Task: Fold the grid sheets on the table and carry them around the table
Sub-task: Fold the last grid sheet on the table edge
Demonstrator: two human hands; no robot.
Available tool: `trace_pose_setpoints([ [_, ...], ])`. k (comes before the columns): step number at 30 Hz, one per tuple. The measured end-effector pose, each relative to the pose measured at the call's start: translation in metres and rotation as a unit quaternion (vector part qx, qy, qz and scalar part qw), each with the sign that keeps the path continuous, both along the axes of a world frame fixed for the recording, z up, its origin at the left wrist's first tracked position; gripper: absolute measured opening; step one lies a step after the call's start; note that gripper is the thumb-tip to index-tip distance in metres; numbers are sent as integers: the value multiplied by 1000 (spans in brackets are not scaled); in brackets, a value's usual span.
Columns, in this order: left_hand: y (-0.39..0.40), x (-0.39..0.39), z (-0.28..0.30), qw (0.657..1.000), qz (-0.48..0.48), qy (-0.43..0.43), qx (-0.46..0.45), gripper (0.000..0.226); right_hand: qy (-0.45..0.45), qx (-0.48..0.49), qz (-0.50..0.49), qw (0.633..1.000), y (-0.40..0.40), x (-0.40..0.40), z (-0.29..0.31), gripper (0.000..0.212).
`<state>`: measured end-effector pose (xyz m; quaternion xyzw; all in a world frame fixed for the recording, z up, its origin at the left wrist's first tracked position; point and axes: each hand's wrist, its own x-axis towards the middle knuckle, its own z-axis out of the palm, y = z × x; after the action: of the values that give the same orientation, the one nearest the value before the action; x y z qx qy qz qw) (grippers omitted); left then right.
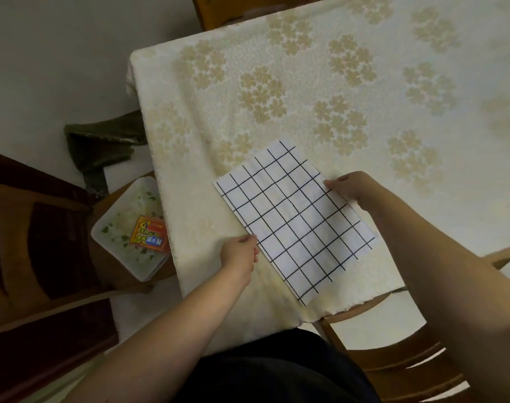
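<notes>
A white grid sheet [294, 219] with black lines lies flat and slanted on the table's near corner, on a cream flowered tablecloth [335, 91]. My left hand [240, 254] pinches the sheet's left long edge, fingers curled at the rim. At the opposite long edge, my right hand [349, 187] grips the sheet, thumb on top and fingers hidden beneath. The sheet looks folded into a rectangle; I cannot tell how many layers it has.
A wooden chair [407, 359] stands at the table's near right corner, another [216, 10] at the far side. Left of the table, a white tray [114, 228] with an orange packet [149, 235] rests on a stool. A dark cloth [102, 141] lies on the floor.
</notes>
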<state>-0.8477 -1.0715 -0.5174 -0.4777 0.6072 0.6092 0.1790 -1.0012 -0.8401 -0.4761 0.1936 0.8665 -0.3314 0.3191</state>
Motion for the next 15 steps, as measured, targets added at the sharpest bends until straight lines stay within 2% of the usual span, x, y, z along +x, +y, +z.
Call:
trace_pose_setpoints([
  [9,-13,-6,10,999,-4,22,36,7,7,-65,-72,995,17,14,2,55],
  [13,-27,-20,34,997,-1,48,64,3,3,-122,-102,987,19,14,15,49],
  [15,-35,-32,47,996,-3,55,75,11,2,-139,-114,984,16,13,23,43],
])
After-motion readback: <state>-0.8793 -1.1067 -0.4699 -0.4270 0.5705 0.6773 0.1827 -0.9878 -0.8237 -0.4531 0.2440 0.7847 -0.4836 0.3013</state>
